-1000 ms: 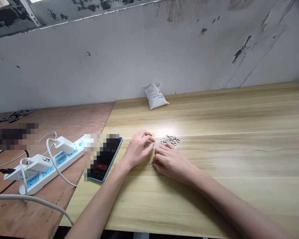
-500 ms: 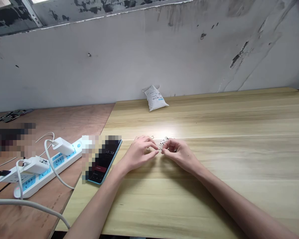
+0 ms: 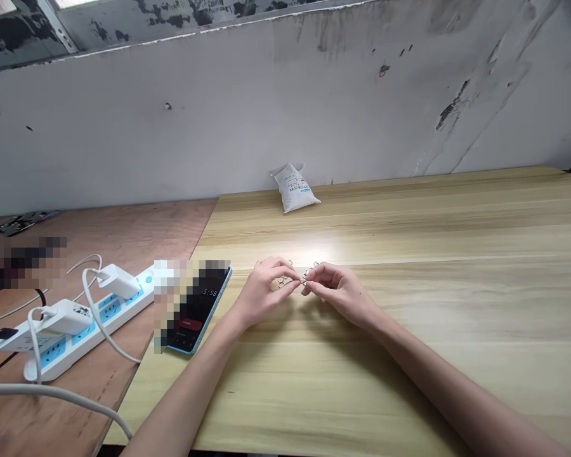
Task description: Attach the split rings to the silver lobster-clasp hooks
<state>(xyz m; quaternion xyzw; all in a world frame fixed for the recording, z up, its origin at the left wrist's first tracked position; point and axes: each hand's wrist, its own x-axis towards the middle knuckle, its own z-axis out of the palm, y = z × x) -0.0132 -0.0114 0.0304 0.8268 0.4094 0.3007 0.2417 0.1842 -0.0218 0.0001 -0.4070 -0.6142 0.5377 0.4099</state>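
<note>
My left hand (image 3: pixel 266 292) and my right hand (image 3: pixel 342 293) meet fingertip to fingertip just above the table. Pinched between them is a small shiny metal ring-like piece (image 3: pixel 303 282); its exact shape is too small to make out. Behind the left fingers lie several thin metal rings (image 3: pixel 282 285), partly covered by that hand. Little silvery metal clasps (image 3: pixel 316 264) form a pile at the right fingertips, mostly hidden by the right hand.
A phone (image 3: pixel 202 311) lies left of my left forearm. Farther left, a white power strip (image 3: pixel 88 336) with plugged chargers and cables rests on a reddish board. A small white printed bag (image 3: pixel 295 189) stands by the wall, at the back of the wooden table (image 3: pixel 433 254).
The fingertips of both hands have closed together, where a small gap was before. More rings show behind my left hand, and less of the clasp pile shows by the right. The view has shifted slightly.
</note>
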